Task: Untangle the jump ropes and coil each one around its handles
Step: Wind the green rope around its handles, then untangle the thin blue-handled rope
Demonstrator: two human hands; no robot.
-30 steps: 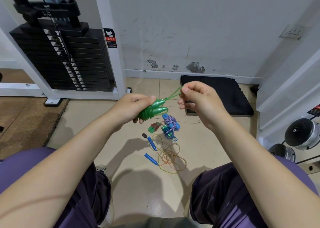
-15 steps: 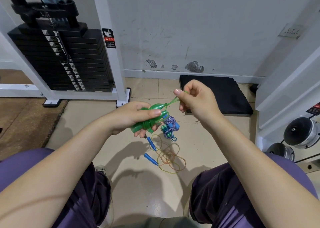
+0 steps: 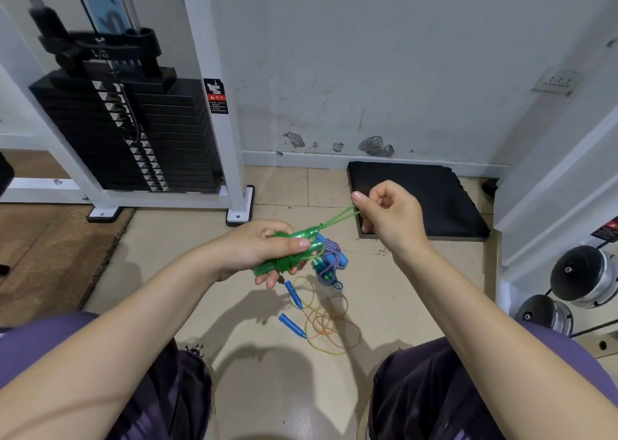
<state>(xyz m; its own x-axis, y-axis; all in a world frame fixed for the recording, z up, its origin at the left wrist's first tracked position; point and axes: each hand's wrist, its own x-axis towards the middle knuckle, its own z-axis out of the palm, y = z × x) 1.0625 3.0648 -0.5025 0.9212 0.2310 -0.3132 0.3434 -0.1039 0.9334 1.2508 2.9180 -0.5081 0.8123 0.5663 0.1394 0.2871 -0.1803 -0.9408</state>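
Change: the green handles (image 3: 294,250) now lie lower and flatter in the left hand (image 3: 259,252) than a second ago, when they pointed up toward the right hand (image 3: 388,214); green cord wraps now show around their middle.
Meaning: coiling of the green rope looks nearly done (only a short doubled tail (image 3: 337,217) is left); a judgement.
Left hand: palm half up over the floor, fingers curled under the handles, thumb pressed on top.
Right hand: raised, just beside the black mat (image 3: 434,198); thumb and forefinger pinch the tail taut, other fingers curled.
Other ropes: blue-and-white bundle (image 3: 329,260) coiled on the floor; blue-handled thin rope (image 3: 321,322) lies loose, uncoiled.
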